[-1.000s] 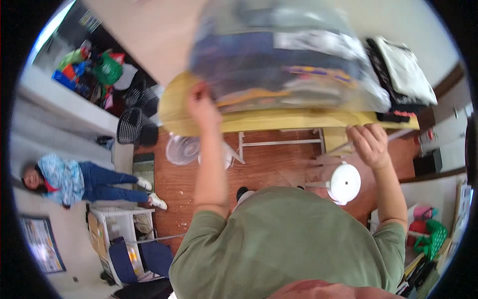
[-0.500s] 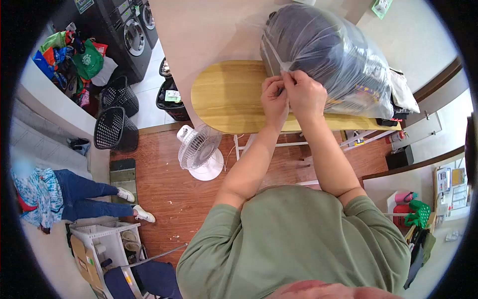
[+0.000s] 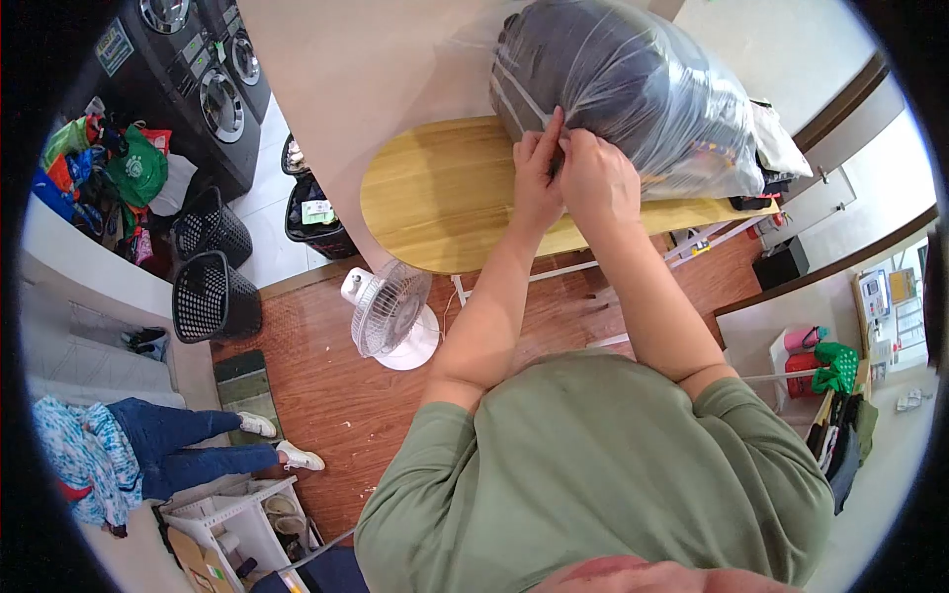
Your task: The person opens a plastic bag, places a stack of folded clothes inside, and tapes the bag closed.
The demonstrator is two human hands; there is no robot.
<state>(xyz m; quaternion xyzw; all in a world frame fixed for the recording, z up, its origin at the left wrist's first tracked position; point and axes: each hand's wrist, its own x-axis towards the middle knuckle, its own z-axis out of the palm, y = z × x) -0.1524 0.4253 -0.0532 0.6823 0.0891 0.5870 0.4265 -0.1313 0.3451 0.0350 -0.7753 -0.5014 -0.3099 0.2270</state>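
A large clear plastic bag [image 3: 643,89], full of dark folded cloth, lies on the yellow wooden table [image 3: 430,188]. My left hand [image 3: 539,178] and my right hand [image 3: 598,178] meet at the near side of the bag, pinching its gathered plastic. One finger of my left hand points upward along the bag. The plastic between the fingertips is mostly hidden. White folded cloth [image 3: 779,141] rests beyond the bag's right end.
A white fan [image 3: 393,316] stands on the floor left of the table legs. Black baskets [image 3: 217,296], washing machines [image 3: 222,104] and piled colourful bags [image 3: 136,166] are at the left. A person [image 3: 148,445] is at the lower left.
The bag, blurred and moving at first, now rests on the table. My hands were apart and have come together at its plastic. Since half a second ago, my left finger has extended upward.
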